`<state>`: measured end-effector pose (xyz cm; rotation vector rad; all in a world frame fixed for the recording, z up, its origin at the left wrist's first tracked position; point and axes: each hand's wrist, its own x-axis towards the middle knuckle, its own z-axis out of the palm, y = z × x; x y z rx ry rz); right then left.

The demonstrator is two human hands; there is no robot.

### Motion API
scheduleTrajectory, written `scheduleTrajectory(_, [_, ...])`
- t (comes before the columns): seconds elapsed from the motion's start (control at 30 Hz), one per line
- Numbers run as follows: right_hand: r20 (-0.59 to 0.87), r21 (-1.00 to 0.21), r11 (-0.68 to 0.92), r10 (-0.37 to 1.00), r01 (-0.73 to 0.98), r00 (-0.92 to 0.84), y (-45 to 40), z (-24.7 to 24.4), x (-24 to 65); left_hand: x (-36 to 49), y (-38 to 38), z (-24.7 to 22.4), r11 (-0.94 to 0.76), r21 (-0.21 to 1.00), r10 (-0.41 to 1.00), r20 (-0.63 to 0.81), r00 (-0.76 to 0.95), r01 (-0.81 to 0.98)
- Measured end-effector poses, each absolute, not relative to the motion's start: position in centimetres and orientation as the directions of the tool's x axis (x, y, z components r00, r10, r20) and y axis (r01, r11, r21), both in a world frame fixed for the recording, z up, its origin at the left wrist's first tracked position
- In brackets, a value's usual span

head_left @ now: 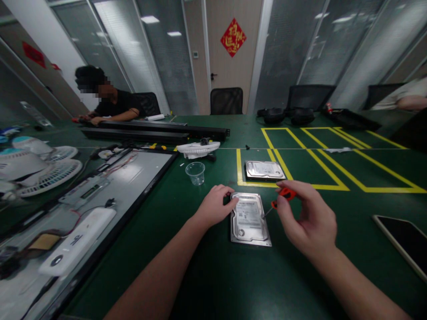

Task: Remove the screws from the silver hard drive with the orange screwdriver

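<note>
A silver hard drive (248, 220) with a white label lies flat on the green table in front of me. My left hand (218, 202) grips its upper left corner, thumb on the top face and fingers over the far left edge. In my right hand (307, 218) is a screwdriver (286, 194) with a red-orange and black handle, pinched between thumb and fingers. Its thin shaft slants down to the left, and the tip meets the drive near its right edge. Beyond it a second hard drive (265, 170) lies inside yellow tape lines. A clear plastic cup (195, 173) stands to the left.
On the left lies a large flat panel (133, 171) carrying a white device (78, 242), with white fans (50, 166) beside it. Long black bars (156, 131) lie farther back, near a seated person (115, 102). A phone (402, 240) rests at right.
</note>
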<state>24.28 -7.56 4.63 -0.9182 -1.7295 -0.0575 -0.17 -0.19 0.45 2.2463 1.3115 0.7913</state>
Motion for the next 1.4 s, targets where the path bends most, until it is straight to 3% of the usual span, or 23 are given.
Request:
scheduleTrajectory(0.17, [0.800, -0.475, 0.685, 0.598, 0.552, -0.053, -7.6, 4.2, 24.4, -0.2, -0.2, 0.4, -0.466, 0.611, 0.882, 0.262, 0.392, 0.640])
scheduleTrajectory(0.4, [0.887, -0.266, 0.687, 0.449, 0.676, -0.107, -7.3, 5.1, 24.3, -0.2, -0.2, 0.2, -0.484, 0.614, 0.872, 0.285, 0.397, 0.624])
scheduleTrajectory(0.6, [0.892, -0.258, 0.668, 0.442, 0.699, -0.093, -7.2, 5.1, 24.2, -0.2, -0.1, 0.1, -0.474, 0.616, 0.878, 0.277, 0.391, 0.629])
scheduleTrajectory(1.0, [0.749, -0.556, 0.617, 0.663, 0.557, 0.014, -7.8, 3.5, 24.5, -0.2, -0.2, 0.4, -0.471, 0.614, 0.879, 0.265, 0.396, 0.634])
scheduleTrajectory(1.27, [0.871, -0.310, 0.685, 0.482, 0.660, -0.092, -7.2, 5.1, 24.4, -0.2, -0.2, 0.4, -0.478, 0.609, 0.876, 0.273, 0.398, 0.633])
scheduleTrajectory(1.4, [0.870, -0.312, 0.682, 0.485, 0.661, -0.090, -7.3, 5.1, 24.4, -0.2, -0.2, 0.4, -0.472, 0.609, 0.878, 0.266, 0.397, 0.637])
